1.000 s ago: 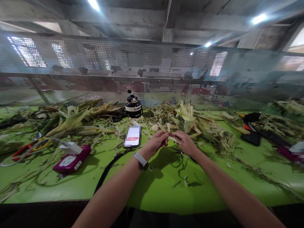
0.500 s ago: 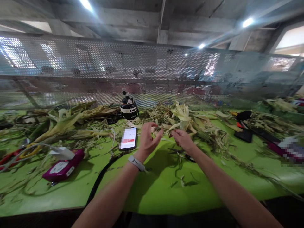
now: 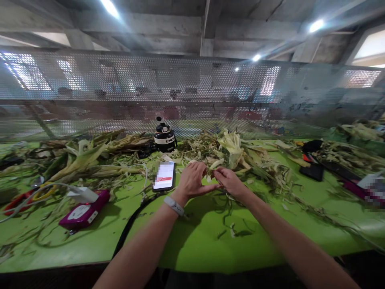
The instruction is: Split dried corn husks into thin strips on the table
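Observation:
My left hand [image 3: 193,179], with a pale watch [image 3: 173,205] on its wrist, is over the front of the plant pile [image 3: 201,146]. Its fingers curve downward while the thumb stretches right, apart from them, to the fingertips of my right hand [image 3: 231,182]. That right hand is closed in a pinch on a small piece of dry plant matter [image 3: 209,178], pale and greenish; its exact kind is too small to make out. Just behind stand pale corn husks [image 3: 233,146]. Below my hands, thin plant scraps [image 3: 232,230] lie on the green table cover [image 3: 198,249].
A phone [image 3: 164,176] with a lit screen lies left of my left hand. Behind it stands a black bottle [image 3: 165,138]. Farther left are a purple power bank [image 3: 84,212], a white plug [image 3: 82,194] and red-handled scissors [image 3: 18,202]. A dark strap [image 3: 129,224] crosses the table edge.
My left hand has turned and moved right, its thumb now reaching my right hand. The fingers of my right hand have shifted slightly left and down. The view has shifted a little.

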`<action>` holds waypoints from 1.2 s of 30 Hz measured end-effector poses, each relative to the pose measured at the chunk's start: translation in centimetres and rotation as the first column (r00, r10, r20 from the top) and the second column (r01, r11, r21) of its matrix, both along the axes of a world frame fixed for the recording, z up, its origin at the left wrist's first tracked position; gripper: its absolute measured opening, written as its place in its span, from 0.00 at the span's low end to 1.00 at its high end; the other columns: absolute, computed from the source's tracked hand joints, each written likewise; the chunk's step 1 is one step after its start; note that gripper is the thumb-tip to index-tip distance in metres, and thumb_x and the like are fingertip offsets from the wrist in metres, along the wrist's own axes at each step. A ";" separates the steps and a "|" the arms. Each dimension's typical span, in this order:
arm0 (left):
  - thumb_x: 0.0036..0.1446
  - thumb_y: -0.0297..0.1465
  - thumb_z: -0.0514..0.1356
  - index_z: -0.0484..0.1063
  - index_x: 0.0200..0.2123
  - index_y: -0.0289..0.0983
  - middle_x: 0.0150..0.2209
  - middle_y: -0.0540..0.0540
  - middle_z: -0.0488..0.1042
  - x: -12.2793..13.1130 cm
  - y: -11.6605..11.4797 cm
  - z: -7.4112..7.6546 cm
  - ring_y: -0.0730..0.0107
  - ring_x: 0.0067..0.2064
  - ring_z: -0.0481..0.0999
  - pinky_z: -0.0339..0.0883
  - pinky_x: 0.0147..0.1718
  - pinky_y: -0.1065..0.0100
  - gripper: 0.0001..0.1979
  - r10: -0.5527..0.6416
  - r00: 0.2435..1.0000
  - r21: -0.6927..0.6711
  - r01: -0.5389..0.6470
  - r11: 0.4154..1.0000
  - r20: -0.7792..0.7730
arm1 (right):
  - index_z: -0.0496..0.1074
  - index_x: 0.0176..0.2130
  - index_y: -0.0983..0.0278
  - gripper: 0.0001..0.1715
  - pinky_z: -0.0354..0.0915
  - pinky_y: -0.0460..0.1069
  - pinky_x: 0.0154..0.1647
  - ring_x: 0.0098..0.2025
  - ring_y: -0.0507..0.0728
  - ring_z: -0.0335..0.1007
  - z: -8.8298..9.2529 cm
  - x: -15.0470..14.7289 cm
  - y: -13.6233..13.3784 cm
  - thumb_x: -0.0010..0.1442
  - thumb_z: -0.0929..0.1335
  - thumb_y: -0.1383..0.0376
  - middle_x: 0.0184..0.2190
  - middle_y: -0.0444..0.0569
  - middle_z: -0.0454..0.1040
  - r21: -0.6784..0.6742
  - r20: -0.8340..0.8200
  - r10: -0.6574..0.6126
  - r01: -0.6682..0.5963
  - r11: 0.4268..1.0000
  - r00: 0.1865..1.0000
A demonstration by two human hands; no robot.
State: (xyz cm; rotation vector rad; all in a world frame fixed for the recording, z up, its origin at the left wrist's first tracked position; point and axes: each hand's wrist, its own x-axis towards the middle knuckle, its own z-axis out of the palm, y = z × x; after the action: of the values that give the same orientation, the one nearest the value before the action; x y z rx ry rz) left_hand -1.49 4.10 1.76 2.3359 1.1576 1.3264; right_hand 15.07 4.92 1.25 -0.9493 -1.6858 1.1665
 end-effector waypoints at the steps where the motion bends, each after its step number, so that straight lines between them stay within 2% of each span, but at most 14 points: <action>1: 0.39 0.43 0.65 0.61 0.22 0.40 0.24 0.48 0.61 0.0 0.0 0.1 0.65 0.29 0.61 0.52 0.34 0.67 0.17 0.007 1.000 -0.028 -0.007 1.000 0.028 | 0.63 0.27 0.64 0.20 0.51 0.43 0.18 0.19 0.46 0.50 -0.1 0.0 0.0 0.51 0.65 0.49 0.19 0.38 0.56 -0.023 0.000 0.001 -0.001 1.000 1.000; 5: 0.50 0.41 0.58 0.63 0.19 0.40 0.19 0.50 0.60 0.1 -0.2 0.1 0.69 0.24 0.59 0.48 0.28 0.70 0.15 0.087 0.995 -0.141 -0.080 0.987 0.043 | 0.63 0.28 0.64 0.21 0.45 0.43 0.14 0.15 0.45 0.43 -0.3 -0.1 -0.1 0.53 0.63 0.48 0.14 0.35 0.50 -0.078 0.036 0.056 -0.053 0.996 0.998; 10: 0.52 0.41 0.57 0.63 0.16 0.39 0.16 0.51 0.56 0.1 0.0 0.0 0.71 0.20 0.54 0.41 0.25 0.70 0.18 0.093 0.995 -0.180 -0.096 0.979 -0.025 | 0.63 0.29 0.64 0.17 0.51 0.43 0.19 0.19 0.47 0.50 -0.9 0.1 0.1 0.58 0.62 0.53 0.17 0.37 0.56 0.142 0.199 0.054 -0.083 0.986 0.978; 14: 0.52 0.40 0.56 0.57 0.13 0.39 0.15 0.52 0.51 0.3 0.4 -0.3 0.72 0.20 0.49 0.38 0.25 0.68 0.21 0.147 0.982 -0.248 -0.113 0.962 0.123 | 0.63 0.28 0.64 0.17 0.54 0.44 0.24 0.22 0.48 0.55 -0.8 0.2 -0.1 0.61 0.60 0.55 0.19 0.40 0.61 0.288 0.286 -0.043 -0.043 0.957 0.957; 18: 0.56 0.40 0.50 0.52 0.13 0.39 0.15 0.53 0.50 0.8 0.7 -0.4 0.73 0.20 0.49 0.39 0.24 0.67 0.22 0.218 0.950 -0.316 -0.140 0.938 0.225 | 0.64 0.29 0.64 0.15 0.54 0.44 0.27 0.24 0.49 0.57 -0.4 -0.1 -0.6 0.61 0.60 0.58 0.21 0.41 0.62 0.428 0.325 -0.114 -0.039 0.903 0.939; 20: 0.58 0.41 0.48 0.51 0.15 0.39 0.16 0.53 0.51 0.9 0.8 -0.3 0.73 0.21 0.50 0.40 0.24 0.67 0.22 0.211 0.936 -0.328 -0.113 0.938 0.280 | 0.64 0.29 0.64 0.15 0.54 0.44 0.27 0.25 0.50 0.56 -0.4 -0.2 -0.7 0.62 0.60 0.58 0.21 0.42 0.62 0.471 0.334 -0.139 -0.037 0.882 0.932; 23: 0.58 0.43 0.47 0.51 0.16 0.39 0.16 0.53 0.52 0.8 0.7 -0.3 0.73 0.22 0.51 0.42 0.23 0.68 0.22 0.148 0.934 -0.346 -0.028 0.938 0.326 | 0.64 0.29 0.64 0.15 0.55 0.44 0.27 0.25 0.50 0.57 -0.6 -0.2 -0.7 0.62 0.59 0.58 0.22 0.42 0.62 0.466 0.318 -0.155 -0.012 0.885 0.935; 27: 0.59 0.42 0.48 0.56 0.17 0.39 0.17 0.52 0.57 0.7 0.5 -0.5 0.73 0.22 0.55 0.46 0.23 0.68 0.21 0.016 0.969 -0.346 0.073 0.935 0.248 | 0.66 0.32 0.64 0.15 0.57 0.45 0.27 0.24 0.50 0.59 -0.9 0.0 -0.3 0.62 0.59 0.57 0.22 0.42 0.64 0.397 0.301 -0.141 0.011 0.918 0.943; 30: 0.58 0.39 0.50 0.60 0.19 0.39 0.18 0.52 0.60 0.8 0.5 -0.9 0.72 0.23 0.57 0.47 0.25 0.69 0.17 -0.008 0.984 -0.299 0.062 0.952 0.178 | 0.68 0.36 0.65 0.14 0.58 0.45 0.29 0.25 0.51 0.60 -0.8 0.2 -0.2 0.61 0.60 0.58 0.24 0.44 0.67 0.399 0.307 -0.142 0.008 0.917 0.941; 32: 0.56 0.38 0.52 0.62 0.20 0.39 0.19 0.52 0.60 0.8 0.5 -1.0 0.72 0.23 0.57 0.48 0.25 0.69 0.15 0.019 0.978 -0.290 0.043 0.956 0.207 | 0.69 0.37 0.65 0.14 0.59 0.46 0.30 0.26 0.51 0.61 -0.7 0.2 -0.2 0.61 0.60 0.58 0.25 0.45 0.68 0.413 0.298 -0.140 0.004 0.911 0.944; 34: 0.55 0.39 0.54 0.64 0.21 0.39 0.19 0.52 0.60 0.9 0.4 -0.8 0.72 0.23 0.57 0.50 0.25 0.70 0.14 0.014 0.960 -0.335 0.084 0.939 0.280 | 0.70 0.39 0.65 0.15 0.60 0.46 0.31 0.26 0.51 0.62 -0.6 0.3 -0.1 0.61 0.61 0.58 0.27 0.46 0.69 0.408 0.254 -0.132 0.017 0.913 0.958; 36: 0.52 0.40 0.57 0.66 0.24 0.38 0.20 0.52 0.62 0.8 0.2 -0.4 0.73 0.24 0.60 0.54 0.26 0.71 0.12 -0.056 0.920 -0.408 0.227 0.884 0.389 | 0.70 0.41 0.65 0.16 0.63 0.47 0.32 0.28 0.52 0.65 -0.7 0.4 0.2 0.60 0.62 0.57 0.30 0.47 0.71 0.386 0.162 -0.139 0.067 0.920 0.977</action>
State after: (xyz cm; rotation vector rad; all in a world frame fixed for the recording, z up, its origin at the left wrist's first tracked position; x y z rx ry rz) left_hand -0.70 4.30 1.35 1.7190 1.0129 1.2171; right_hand 15.50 5.12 0.58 -0.9085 -1.8980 0.6607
